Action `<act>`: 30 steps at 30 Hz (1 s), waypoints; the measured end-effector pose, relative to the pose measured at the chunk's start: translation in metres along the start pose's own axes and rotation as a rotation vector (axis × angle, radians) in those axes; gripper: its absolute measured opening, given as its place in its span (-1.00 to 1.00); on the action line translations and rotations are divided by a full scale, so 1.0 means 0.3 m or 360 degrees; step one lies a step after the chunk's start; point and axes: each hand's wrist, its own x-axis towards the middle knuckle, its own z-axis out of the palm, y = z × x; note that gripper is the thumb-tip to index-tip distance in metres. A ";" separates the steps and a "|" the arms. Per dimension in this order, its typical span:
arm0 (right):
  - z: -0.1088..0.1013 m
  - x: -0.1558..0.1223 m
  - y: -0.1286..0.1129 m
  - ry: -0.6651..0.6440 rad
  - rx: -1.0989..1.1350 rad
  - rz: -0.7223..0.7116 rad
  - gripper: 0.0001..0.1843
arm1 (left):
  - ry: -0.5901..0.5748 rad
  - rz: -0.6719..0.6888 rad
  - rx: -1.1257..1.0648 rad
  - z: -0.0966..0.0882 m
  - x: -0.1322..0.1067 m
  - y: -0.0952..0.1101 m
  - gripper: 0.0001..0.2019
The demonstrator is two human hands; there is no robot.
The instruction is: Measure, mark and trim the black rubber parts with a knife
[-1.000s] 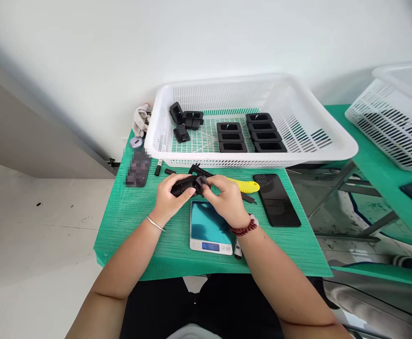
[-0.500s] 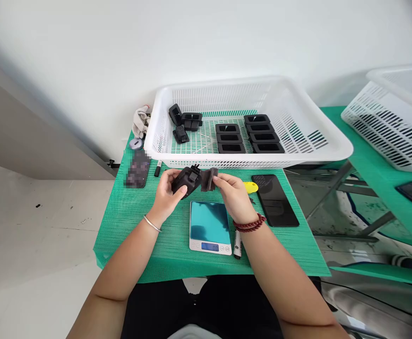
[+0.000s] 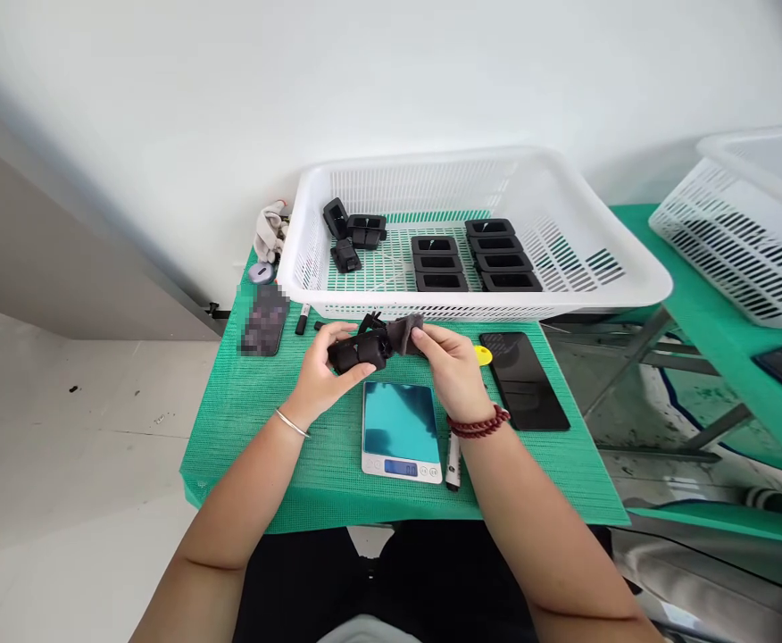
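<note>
My left hand (image 3: 324, 371) is closed around a black plastic part (image 3: 357, 352) with small prongs on its upper side. Pinched in my right hand (image 3: 456, 371) is a folded dark grey sheet (image 3: 404, 334); whether it is cloth or sandpaper I cannot tell. The sheet is against the right end of the part. Both are held above a small digital scale (image 3: 401, 424) with a shiny plate, whose display seems to read zero. A white marker (image 3: 453, 460) lies beside the scale, below my right wrist.
Behind my hands stands a white plastic basket (image 3: 565, 268) with several black parts (image 3: 439, 263) in it. A dark phone (image 3: 523, 379) and a yellow-handled tool (image 3: 483, 355) lie at right. Another phone (image 3: 263, 321), a black-capped pen (image 3: 303, 319) and a glove (image 3: 270, 232) are at left.
The black part has turned in my left hand and now lies more level. My right hand has brought the grey sheet against its end, and the sheet has changed its fold.
</note>
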 end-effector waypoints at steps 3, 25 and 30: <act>-0.003 -0.001 -0.002 0.0010 -0.0048 -0.0007 -0.69 | 0.0105 -0.0072 0.0006 -0.002 -0.002 0.001 -0.38; 0.009 -0.013 -0.028 -0.0326 -0.0483 -0.0049 -0.65 | -0.0097 -0.0054 -0.0215 -0.015 -0.002 -0.012 -0.43; 0.007 -0.008 -0.035 -0.0505 -0.0523 -0.0003 -0.60 | -0.0103 -0.0002 -0.0183 -0.015 0.002 -0.007 -0.51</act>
